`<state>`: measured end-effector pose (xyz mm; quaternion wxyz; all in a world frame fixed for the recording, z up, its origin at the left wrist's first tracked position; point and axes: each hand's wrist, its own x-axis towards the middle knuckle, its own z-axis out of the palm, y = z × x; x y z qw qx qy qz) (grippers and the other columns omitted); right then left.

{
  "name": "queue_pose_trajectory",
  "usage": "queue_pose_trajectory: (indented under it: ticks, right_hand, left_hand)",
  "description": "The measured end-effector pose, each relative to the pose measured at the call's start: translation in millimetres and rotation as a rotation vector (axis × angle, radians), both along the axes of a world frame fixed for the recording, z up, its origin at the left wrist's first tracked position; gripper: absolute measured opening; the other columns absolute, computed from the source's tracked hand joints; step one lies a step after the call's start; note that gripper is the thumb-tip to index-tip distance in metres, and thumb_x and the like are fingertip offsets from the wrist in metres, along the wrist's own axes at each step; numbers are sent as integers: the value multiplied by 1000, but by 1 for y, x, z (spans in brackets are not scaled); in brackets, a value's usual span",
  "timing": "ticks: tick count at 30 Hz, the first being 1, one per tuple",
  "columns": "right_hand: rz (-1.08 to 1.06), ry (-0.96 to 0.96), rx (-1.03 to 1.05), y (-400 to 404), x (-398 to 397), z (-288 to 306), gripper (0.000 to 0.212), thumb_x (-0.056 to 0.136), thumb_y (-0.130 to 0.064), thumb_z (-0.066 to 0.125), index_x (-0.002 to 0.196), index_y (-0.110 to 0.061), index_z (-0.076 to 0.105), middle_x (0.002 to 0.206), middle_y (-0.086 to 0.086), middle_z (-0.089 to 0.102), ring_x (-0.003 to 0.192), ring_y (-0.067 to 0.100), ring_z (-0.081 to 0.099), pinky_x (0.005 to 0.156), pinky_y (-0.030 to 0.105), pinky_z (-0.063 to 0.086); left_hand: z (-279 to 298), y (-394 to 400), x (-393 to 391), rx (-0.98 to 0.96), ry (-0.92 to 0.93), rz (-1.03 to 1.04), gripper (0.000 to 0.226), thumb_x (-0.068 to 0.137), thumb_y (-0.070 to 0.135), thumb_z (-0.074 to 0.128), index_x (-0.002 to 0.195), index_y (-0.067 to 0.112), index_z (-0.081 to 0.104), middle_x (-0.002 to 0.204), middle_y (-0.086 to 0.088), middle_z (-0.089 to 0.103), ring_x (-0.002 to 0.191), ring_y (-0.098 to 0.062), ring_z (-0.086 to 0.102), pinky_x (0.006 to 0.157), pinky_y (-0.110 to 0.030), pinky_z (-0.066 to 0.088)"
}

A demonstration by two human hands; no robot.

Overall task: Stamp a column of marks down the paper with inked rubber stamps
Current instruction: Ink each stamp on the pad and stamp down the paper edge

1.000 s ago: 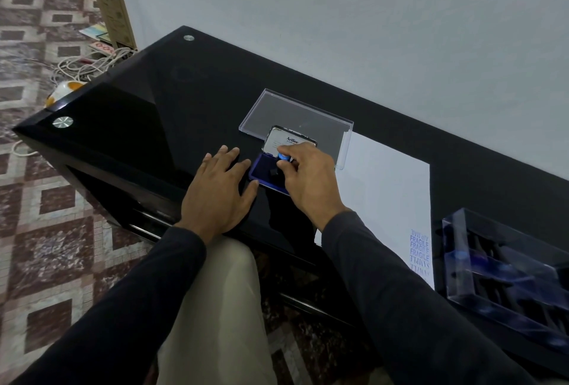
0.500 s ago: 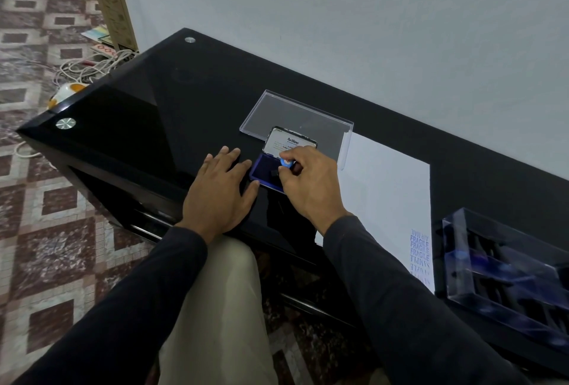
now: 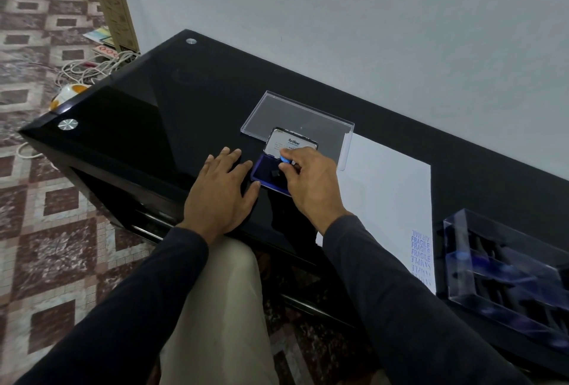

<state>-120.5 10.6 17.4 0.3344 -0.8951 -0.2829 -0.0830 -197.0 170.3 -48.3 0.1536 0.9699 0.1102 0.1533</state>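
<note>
The left hand (image 3: 221, 187) is laid flat on the glossy black glass table (image 3: 147, 126) at centre frame, fingers straight, its fingertips touching the left edge of the open blue ink pad (image 3: 267, 173). Just to its right, a small rubber stamp with a blue knob (image 3: 285, 161) is pinched in the right hand (image 3: 311, 183) over the pad's dark blue surface. One white sheet of paper (image 3: 391, 187) is seen further right, a column of blue marks (image 3: 420, 257) printed near its lower right edge. One clear plastic stamp case (image 3: 505, 280) is placed at lower right.
</note>
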Motion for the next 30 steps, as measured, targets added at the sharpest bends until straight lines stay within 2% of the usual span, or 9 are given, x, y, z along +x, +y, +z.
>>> queue_pose_trajectory:
  ticks: [4, 9, 19, 30]
  right_hand:
    - [-5, 17, 9, 0, -2, 0, 28, 90, -14, 69, 117, -9, 70, 114, 8, 70, 107, 20, 63, 99, 38, 51]
    - [-10, 22, -1, -1, -1, 1, 25, 88, -14, 71, 112, -11, 71, 110, 5, 70, 96, 16, 63, 93, 39, 54]
    - [-12, 25, 15, 0, -1, -2, 28, 90, -13, 69, 117, -8, 70, 114, 8, 70, 108, 21, 63, 99, 40, 51]
    - [-2, 2, 48, -2, -1, -4, 27, 90, -12, 69, 117, -9, 70, 113, 7, 70, 107, 19, 63, 98, 38, 51]
  left_hand:
    - [0, 0, 0, 2, 4, -2, 55, 98, 49, 51, 142, 17, 55, 155, -11, 44, 148, -27, 32, 124, -46, 21]
    - [-1, 1, 1, 14, 21, 0, 56, 98, 51, 49, 144, 18, 53, 156, -10, 43, 149, -26, 30, 123, -45, 18]
    - [-2, 1, 1, 5, 17, -4, 55, 98, 50, 50, 143, 18, 54, 155, -11, 44, 148, -27, 32, 124, -46, 21]
    - [-2, 1, 1, -2, 12, 2, 55, 98, 50, 50, 143, 18, 55, 154, -11, 44, 148, -27, 32, 123, -46, 21]
